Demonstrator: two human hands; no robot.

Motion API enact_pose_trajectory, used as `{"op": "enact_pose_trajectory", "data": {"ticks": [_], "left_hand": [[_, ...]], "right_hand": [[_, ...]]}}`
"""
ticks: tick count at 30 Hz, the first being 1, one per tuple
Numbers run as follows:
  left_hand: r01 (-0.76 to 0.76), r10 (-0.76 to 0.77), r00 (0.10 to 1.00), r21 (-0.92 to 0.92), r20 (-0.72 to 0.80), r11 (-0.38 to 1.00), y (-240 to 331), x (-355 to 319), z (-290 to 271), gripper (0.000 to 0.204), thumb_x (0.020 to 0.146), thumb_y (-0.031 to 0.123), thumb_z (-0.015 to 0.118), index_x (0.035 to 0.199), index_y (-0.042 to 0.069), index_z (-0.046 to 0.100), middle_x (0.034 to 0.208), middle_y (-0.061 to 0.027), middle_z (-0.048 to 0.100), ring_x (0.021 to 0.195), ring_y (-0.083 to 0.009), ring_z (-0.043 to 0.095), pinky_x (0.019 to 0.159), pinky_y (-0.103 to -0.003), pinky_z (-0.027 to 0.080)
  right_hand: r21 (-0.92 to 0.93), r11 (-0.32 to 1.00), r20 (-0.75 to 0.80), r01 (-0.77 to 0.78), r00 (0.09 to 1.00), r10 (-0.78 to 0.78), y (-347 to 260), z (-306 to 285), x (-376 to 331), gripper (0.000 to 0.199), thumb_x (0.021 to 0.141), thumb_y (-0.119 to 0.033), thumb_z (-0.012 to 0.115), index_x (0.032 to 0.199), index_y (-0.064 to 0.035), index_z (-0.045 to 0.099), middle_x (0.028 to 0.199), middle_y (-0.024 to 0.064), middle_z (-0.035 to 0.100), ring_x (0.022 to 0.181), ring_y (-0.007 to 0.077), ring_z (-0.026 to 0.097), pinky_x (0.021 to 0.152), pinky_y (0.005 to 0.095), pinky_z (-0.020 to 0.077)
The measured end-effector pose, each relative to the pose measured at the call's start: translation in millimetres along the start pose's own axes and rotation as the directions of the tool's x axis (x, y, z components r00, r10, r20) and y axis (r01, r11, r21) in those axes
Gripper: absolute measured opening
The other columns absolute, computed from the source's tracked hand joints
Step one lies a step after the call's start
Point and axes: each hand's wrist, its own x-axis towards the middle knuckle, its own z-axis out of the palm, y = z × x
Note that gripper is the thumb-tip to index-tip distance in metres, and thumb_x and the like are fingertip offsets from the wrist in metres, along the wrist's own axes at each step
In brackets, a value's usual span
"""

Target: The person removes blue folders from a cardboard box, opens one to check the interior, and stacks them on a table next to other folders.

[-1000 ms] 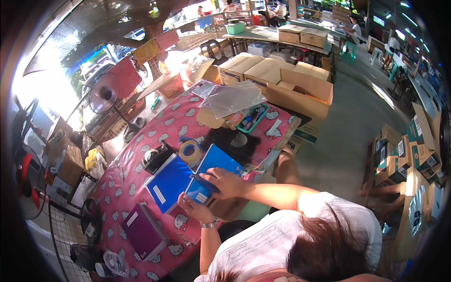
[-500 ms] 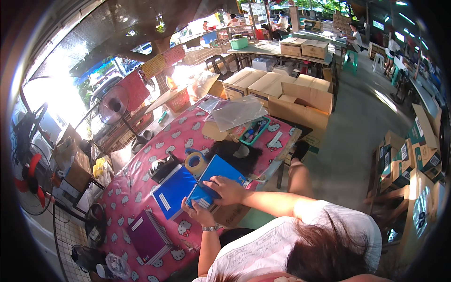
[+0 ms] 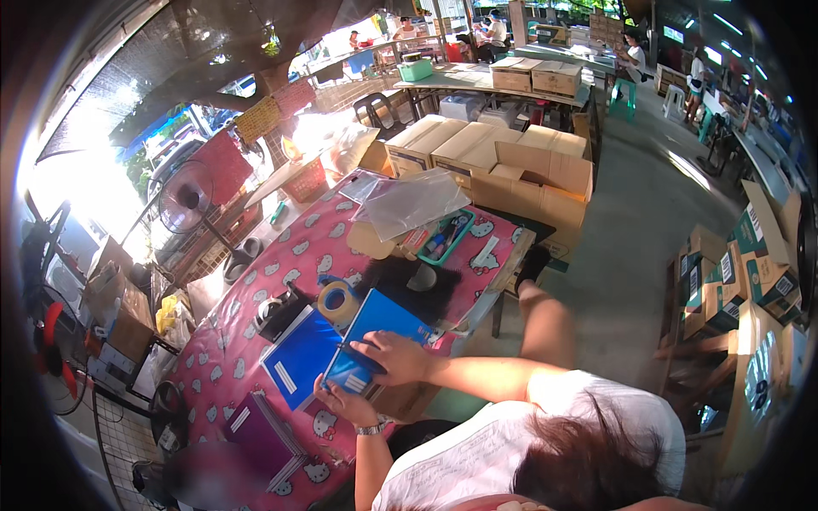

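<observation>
A light-blue notebook (image 3: 388,322) leans across the near side of the pink-covered table in front of me. My left hand (image 3: 348,404), a metal watch on its wrist, is closed on its near lower corner. My right hand (image 3: 394,356) lies over the cover with fingers bent. Something dark shows under those fingers, but I cannot make out what it is. A darker blue notebook (image 3: 302,362) with a white label lies just left, and a small stack of purple notebooks (image 3: 260,443) nearer me. Beyond the blue ones sits a roll of tape (image 3: 337,302).
A black tape dispenser (image 3: 285,313) stands left of the tape roll. Further back are a teal tray of pens (image 3: 445,238), clear plastic sheets (image 3: 409,204) and an open carton (image 3: 532,196). Fans stand at the left; more cartons (image 3: 724,272) are stacked right. Other people work far off.
The whole view has shifted slightly, moving the table items left and down in the picture. Both hands remain at the light-blue notebook; its pale label between them shows less now.
</observation>
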Motion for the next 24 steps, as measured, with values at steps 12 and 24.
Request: {"op": "enact_pose_trajectory", "data": {"ticks": [12, 24], "left_hand": [[0.078, -0.076, 0.996, 0.037, -0.034, 0.996, 3.4, -0.9, -4.3, 0.033, 0.106, 0.032, 0.038, 0.116, 0.003, 0.050, 0.109, -0.0124, 0.051, 0.096, -0.0223, 0.051, 0.088, -0.036, 0.042], [-0.091, 0.090, 0.996, 0.230, 0.014, 0.969, 6.7, 3.1, -5.6, 0.045, 0.106, 0.037, 0.031, 0.113, -0.003, 0.051, 0.111, -0.0181, 0.051, 0.100, -0.0296, 0.050, 0.093, -0.041, 0.041]], "right_hand": [[0.049, 0.999, 0.029, 0.013, 0.999, -0.014, 0.3, -0.4, 2.2, 0.080, 0.073, -0.030, 0.072, 0.142, -0.0058, 0.040, 0.124, 0.0236, 0.047, 0.111, 0.0386, 0.053, 0.096, 0.0472, 0.0437], [0.045, 0.999, 0.005, 0.025, 1.000, -0.026, 0.4, -6.2, 4.1, 0.083, 0.071, -0.028, 0.075, 0.144, -0.0077, 0.039, 0.125, 0.0223, 0.048, 0.107, 0.0382, 0.055, 0.096, 0.0461, 0.0442]]}}
